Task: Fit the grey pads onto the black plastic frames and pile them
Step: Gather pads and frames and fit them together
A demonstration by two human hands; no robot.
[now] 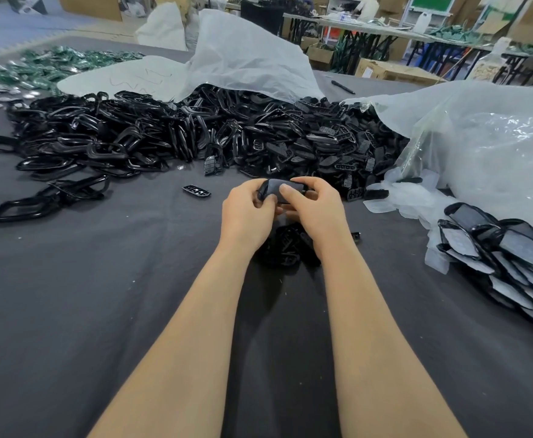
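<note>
Both hands meet over the middle of the dark cloth table (100,295). Between them is a black plastic frame with a grey pad (276,188) in it. My left hand (247,213) grips its left end with curled fingers. My right hand (312,207) holds the right end, its thumb pressing on the grey pad. Under my hands lies a small heap of black parts (285,248). A large pile of loose black frames (107,137) spreads across the table behind. At the right edge lies a row of finished frames with grey pads (508,257).
A heap of black button inserts (331,143) spills from a white plastic bag (246,58). Another clear bag (486,147) lies at the right. One insert (196,190) lies alone left of my hands. Green parts (53,64) lie far left. A black pen (342,86) lies behind.
</note>
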